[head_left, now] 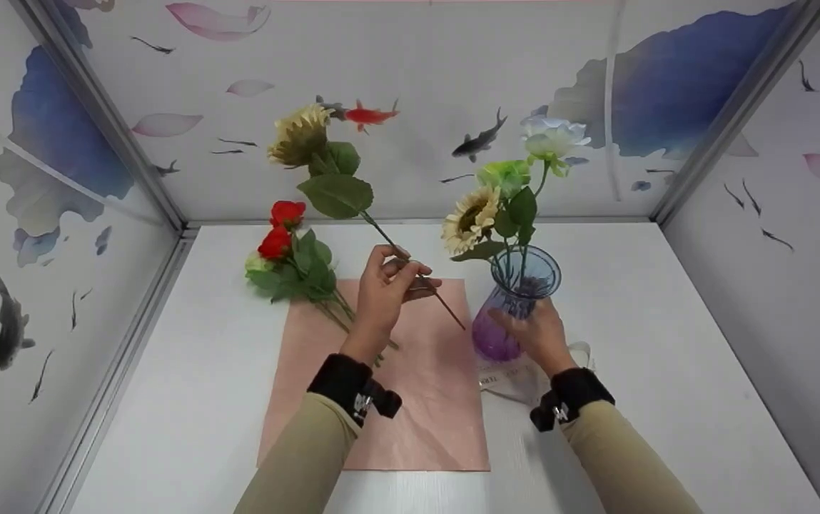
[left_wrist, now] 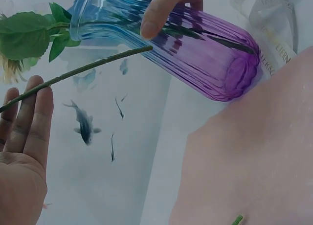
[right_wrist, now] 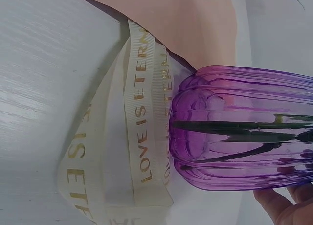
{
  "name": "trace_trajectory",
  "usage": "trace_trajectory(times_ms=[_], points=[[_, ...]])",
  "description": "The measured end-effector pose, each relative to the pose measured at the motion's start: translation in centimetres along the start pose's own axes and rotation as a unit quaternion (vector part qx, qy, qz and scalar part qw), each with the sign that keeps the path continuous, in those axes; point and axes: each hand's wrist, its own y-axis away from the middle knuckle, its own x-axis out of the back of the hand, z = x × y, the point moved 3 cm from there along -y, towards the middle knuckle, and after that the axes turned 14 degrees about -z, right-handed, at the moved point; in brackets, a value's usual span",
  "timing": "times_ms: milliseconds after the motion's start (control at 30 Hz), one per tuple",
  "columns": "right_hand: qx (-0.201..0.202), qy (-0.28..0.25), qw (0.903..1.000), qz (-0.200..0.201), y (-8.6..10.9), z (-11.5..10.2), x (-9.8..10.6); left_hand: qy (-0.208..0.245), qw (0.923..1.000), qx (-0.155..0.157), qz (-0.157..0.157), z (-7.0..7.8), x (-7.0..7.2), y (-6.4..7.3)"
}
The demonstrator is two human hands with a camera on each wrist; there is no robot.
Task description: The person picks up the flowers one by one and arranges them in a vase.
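Note:
My left hand (head_left: 383, 303) pinches the stem of a yellow artificial sunflower (head_left: 300, 137) above the pink paper. Its bloom leans up to the left, and its bare stem end points down toward the vase. My right hand (head_left: 539, 334) grips a ribbed glass vase (head_left: 497, 335), blue at the top and purple below. The vase holds a pale sunflower (head_left: 472, 221), a green flower (head_left: 504, 175) and a white flower (head_left: 554, 137). Through the purple glass in the right wrist view, dark stems (right_wrist: 244, 129) reach the bottom.
Red flowers (head_left: 275, 243) and a pale green one lie on the left, their stems across the pink paper sheet (head_left: 417, 414). A cream ribbon (right_wrist: 142, 107) with gold lettering lies by the vase's base. Printed wall panels (head_left: 438, 71) enclose the white table (head_left: 188, 371).

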Motion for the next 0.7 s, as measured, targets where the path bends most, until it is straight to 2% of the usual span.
trace_trajectory(times_ms=[267,700], points=[[0.021,-0.002,0.9997,0.012,-0.1,-0.1,0.0,0.031,0.9985,-0.043,-0.013,0.7,-1.2,-0.1],[0.023,-0.012,0.9996,0.01,-0.2,-0.3,0.1,0.064,0.9953,-0.072,-0.007,1.3,-2.2,-0.2]])
